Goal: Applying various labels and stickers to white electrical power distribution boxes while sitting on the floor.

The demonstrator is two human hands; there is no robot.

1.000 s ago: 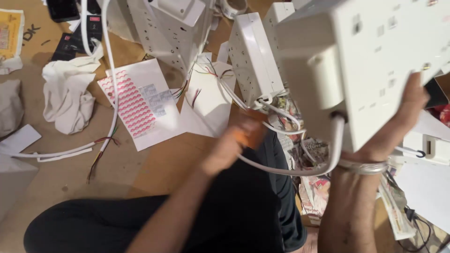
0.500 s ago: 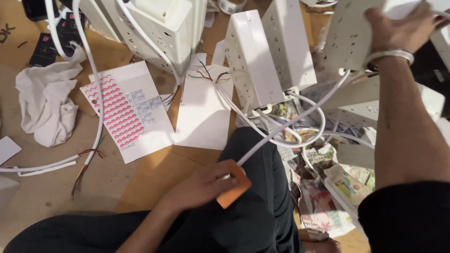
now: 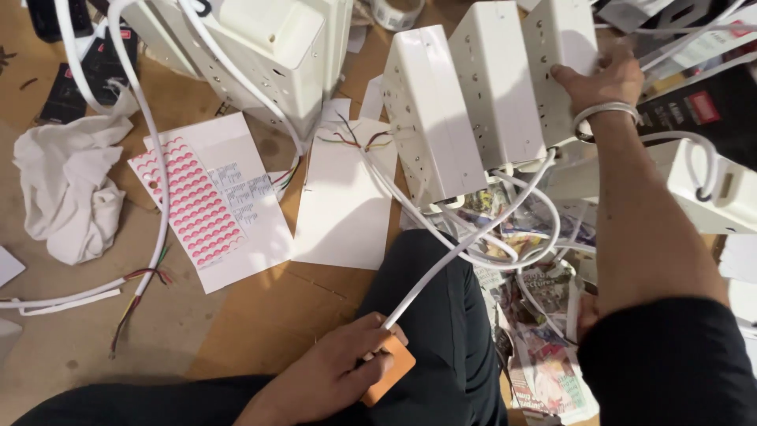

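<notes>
My left hand (image 3: 335, 371) rests low on my dark trouser leg and grips an orange tool (image 3: 388, 369) together with the end of a white cable (image 3: 465, 244). That cable runs up to a row of white power strips. My right hand (image 3: 605, 79) reaches far up and holds the rightmost white power strip (image 3: 561, 47), which leans beside two other upright strips (image 3: 465, 102). A white band circles my right wrist.
Another stack of white power strips (image 3: 268, 47) stands at the top left with a cable trailing down. White paper sheets (image 3: 343, 197), a sticker sheet with red shapes (image 3: 193, 201), a crumpled white cloth (image 3: 71, 189) and newspaper scraps (image 3: 536, 315) lie on the wooden floor.
My right hand carried the power strip from close in front of me up to the row at the back. My left hand sank lower with the orange tool.
</notes>
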